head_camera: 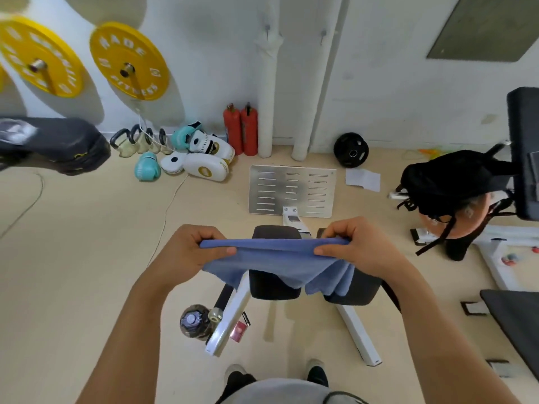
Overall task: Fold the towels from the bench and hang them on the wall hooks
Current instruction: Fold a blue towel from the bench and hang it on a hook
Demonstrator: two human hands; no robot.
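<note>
Holding the towel (pixel 277 258) stretched left-right: our left hand (pixel 194 249) and right hand (pixel 353 246) each pinch a top corner, equally near. Folded layers hang below.

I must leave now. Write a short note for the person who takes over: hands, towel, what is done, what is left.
Left hand: grips the left end of the blue towel.
Right hand: grips the right end, where the layers bunch.
Towel: held up in the air, stretched between both hands, already folded in several layers.
Wall hooks: two show on the wall ahead, both bare.
Left: finish the fold, hang the towel.
</note>
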